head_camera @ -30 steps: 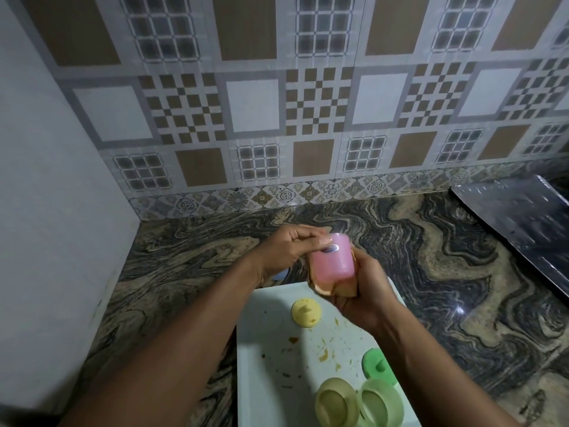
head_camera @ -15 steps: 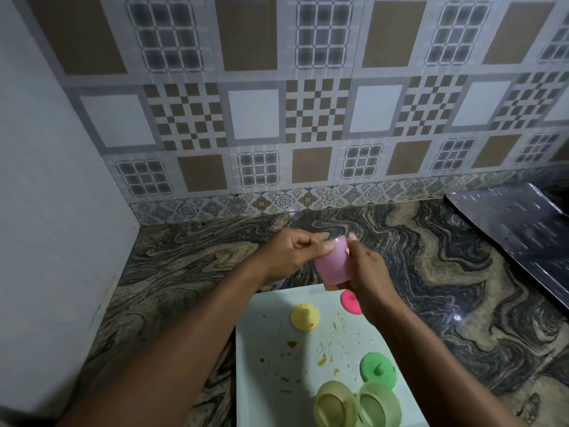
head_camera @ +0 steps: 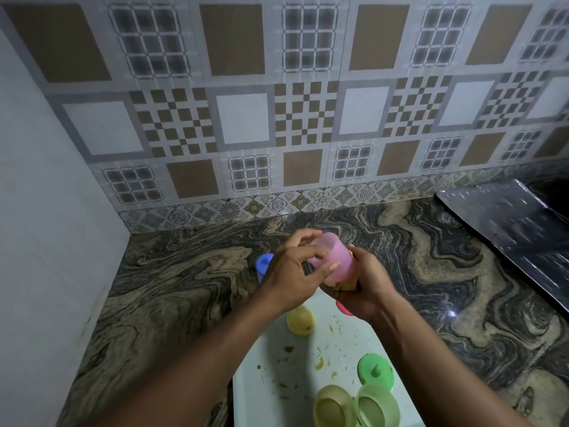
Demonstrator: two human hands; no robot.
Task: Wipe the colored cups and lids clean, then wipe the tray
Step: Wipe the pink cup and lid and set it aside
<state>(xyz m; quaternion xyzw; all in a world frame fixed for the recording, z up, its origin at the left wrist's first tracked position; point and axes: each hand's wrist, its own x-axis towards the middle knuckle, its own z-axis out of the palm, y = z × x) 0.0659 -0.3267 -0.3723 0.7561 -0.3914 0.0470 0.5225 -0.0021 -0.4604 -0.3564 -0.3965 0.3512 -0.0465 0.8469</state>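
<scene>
Both hands meet above the far end of the white tray [head_camera: 261, 392], holding the pink cup [head_camera: 331, 259] tilted in the air. The left hand [head_camera: 292, 274] has thumb and fingers curled round the cup's side. The right hand [head_camera: 365, 288] closes round the cup's lower end, pressing a tan cloth [head_camera: 345, 285] to it, or perhaps a sponge, since it is mostly hidden.

On the crumb-spotted tray lie a yellow lid [head_camera: 301, 320], a green lid [head_camera: 375, 371] and a pink lid [head_camera: 342, 306] half hidden under the right wrist. At the near edge a yellow cup [head_camera: 334, 406] and a green cup [head_camera: 377, 405] touch. A blue piece [head_camera: 264, 264] stands on the marbled counter [head_camera: 184, 288] behind the left hand.
</scene>
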